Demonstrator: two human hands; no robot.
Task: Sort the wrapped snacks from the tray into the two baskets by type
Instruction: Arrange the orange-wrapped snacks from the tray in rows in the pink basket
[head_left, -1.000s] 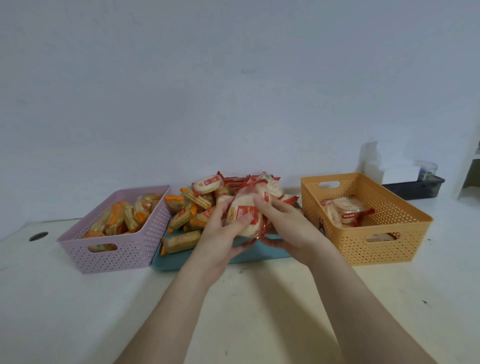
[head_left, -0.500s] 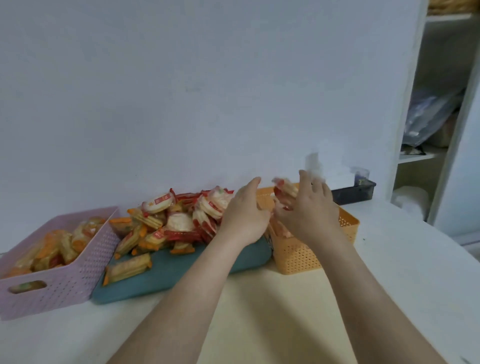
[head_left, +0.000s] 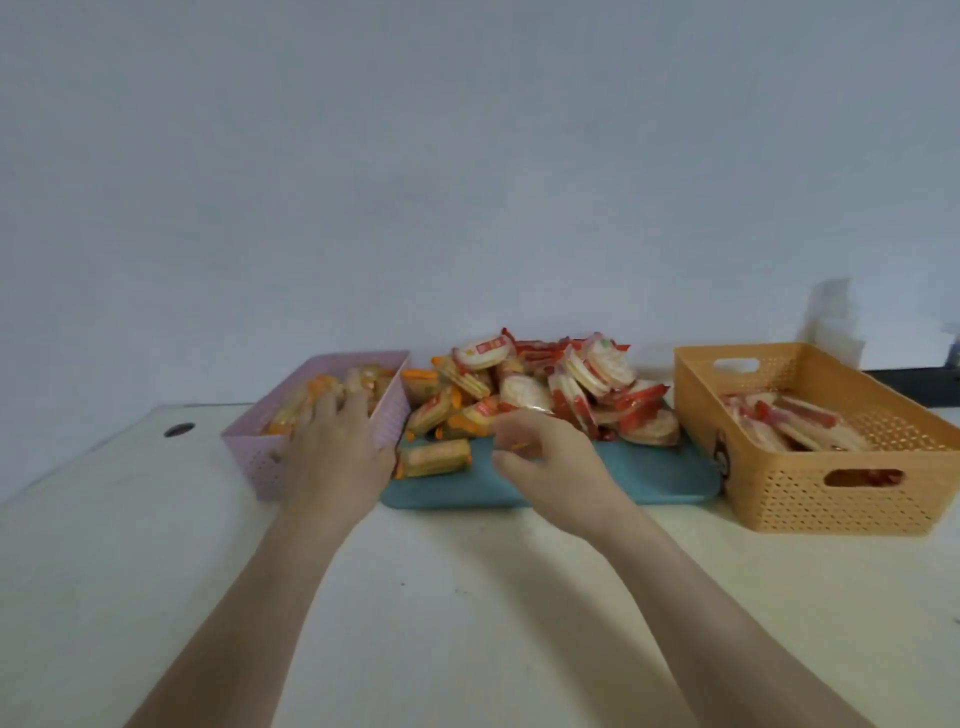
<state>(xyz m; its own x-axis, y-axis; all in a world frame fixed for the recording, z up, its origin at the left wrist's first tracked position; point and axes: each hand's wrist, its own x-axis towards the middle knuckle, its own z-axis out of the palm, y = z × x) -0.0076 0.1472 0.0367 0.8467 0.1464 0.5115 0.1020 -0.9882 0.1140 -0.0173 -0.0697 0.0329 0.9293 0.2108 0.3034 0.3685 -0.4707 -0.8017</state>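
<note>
A: Where are the snacks (head_left: 519, 395)?
B: Heaped on the tray (head_left: 649, 483) on the table (head_left: 467, 597): bars (head_left: 431, 457) left, red rounds (head_left: 597, 374) right. The pink basket (head_left: 260, 462) holds more bars, the orange basket (head_left: 831, 504) more rounds.
A: And the grips?
B: Left grip (head_left: 337, 441), fingers stretched out, over the pink basket's bars. Right grip (head_left: 545, 452) curled above the tray beside the bars; whether it pinches anything, I can't tell.

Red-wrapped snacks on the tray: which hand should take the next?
Right, probably. The right hand hovers over the tray beside the red-wrapped snacks, nearer the orange basket; the left hand reaches into the pink basket.
</note>
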